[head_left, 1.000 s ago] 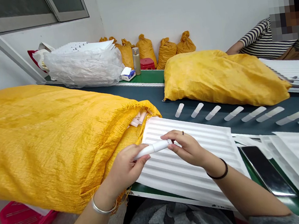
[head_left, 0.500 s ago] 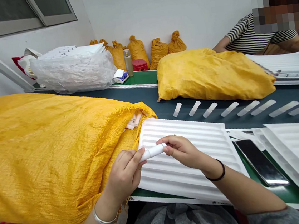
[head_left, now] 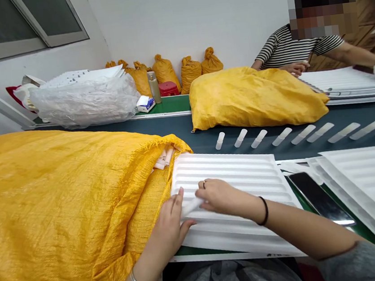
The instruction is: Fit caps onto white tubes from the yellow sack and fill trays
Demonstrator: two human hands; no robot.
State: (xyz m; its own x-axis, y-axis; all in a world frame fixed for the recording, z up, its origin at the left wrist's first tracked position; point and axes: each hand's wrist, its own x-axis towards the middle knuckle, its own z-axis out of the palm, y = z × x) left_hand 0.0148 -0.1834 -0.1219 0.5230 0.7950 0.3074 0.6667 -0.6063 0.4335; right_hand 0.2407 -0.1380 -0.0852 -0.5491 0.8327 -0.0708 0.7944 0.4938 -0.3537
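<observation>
Low over a white ribbed tray, a small white capped tube lies slantwise between my hands. My right hand pinches the tube's right end between thumb and fingers. My left hand is open at the other end, its thumb and fingers apart; whether the palm touches the tube is hidden. Close by on the left, a large yellow woven sack gapes, and more white tubes show in its mouth.
Several similar tubes lie in a row on the dark belt. A black phone and stacked white trays are at right. Across the belt, a yellow sack lies near a person in a striped shirt.
My left hand has opened from its grip on the tube. The tube has come lower over the tray, still in my right hand. The view has shifted slightly right.
</observation>
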